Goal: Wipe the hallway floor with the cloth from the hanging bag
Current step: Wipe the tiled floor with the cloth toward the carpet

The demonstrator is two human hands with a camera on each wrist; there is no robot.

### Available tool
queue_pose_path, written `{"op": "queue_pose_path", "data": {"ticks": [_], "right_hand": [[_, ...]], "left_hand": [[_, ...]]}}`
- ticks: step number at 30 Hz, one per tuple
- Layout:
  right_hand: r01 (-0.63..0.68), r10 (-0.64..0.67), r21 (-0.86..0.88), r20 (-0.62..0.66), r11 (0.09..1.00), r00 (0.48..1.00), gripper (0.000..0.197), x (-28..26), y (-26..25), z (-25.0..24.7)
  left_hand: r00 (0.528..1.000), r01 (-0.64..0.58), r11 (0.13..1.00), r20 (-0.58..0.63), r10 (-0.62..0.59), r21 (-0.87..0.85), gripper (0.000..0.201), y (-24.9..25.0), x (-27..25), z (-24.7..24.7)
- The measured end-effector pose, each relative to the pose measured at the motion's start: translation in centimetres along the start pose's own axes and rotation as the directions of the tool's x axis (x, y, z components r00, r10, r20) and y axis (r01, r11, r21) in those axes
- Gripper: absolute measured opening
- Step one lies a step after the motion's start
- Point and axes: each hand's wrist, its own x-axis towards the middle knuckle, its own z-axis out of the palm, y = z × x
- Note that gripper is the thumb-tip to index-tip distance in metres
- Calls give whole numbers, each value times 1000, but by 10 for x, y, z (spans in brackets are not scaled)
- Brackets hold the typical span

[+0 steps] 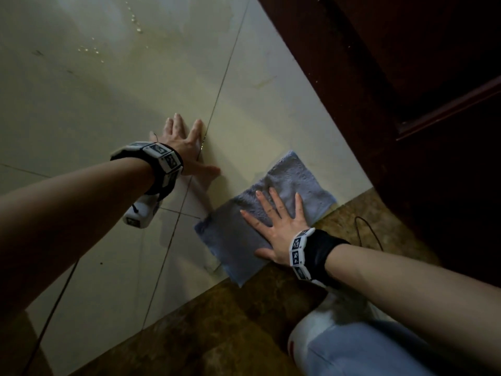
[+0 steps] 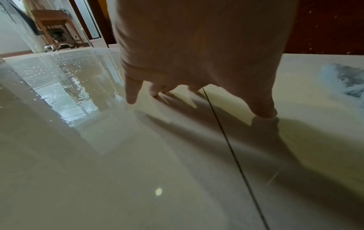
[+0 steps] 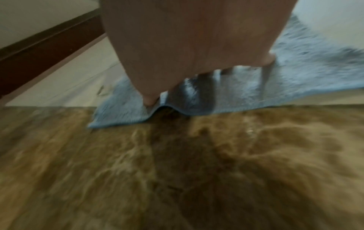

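A blue-grey fluffy cloth (image 1: 287, 183) lies spread flat on the pale cream floor tiles (image 1: 113, 85), its near edge over the border of brown marbled floor (image 1: 206, 329). My right hand (image 1: 273, 226) presses flat on the cloth with fingers spread. In the right wrist view the cloth (image 3: 246, 93) is rumpled at its near edge under my right hand (image 3: 189, 46). My left hand (image 1: 184, 142) lies flat on the bare tile to the left of the cloth, fingers spread across a grout line. The left wrist view shows this left hand (image 2: 197, 54) touching the glossy tile, with the cloth (image 2: 344, 79) at the far right.
A dark wooden door and frame (image 1: 406, 77) run along the right. Water drops (image 1: 135, 23) glisten on the tiles farther ahead. A thin black cable (image 1: 366, 229) lies on the brown floor. My knee in light jeans (image 1: 366, 348) is at the bottom right. A wooden stool (image 2: 53, 26) stands far down the hall.
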Motion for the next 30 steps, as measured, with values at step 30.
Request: {"op": "queue_pose_path", "data": {"ticks": [30], "right_hand": [[-487,510,438,73,756,857,132,73,73,-93]], "left_hand": [[983,-61,980,159,92,-190,103,-30,8,-27]]}}
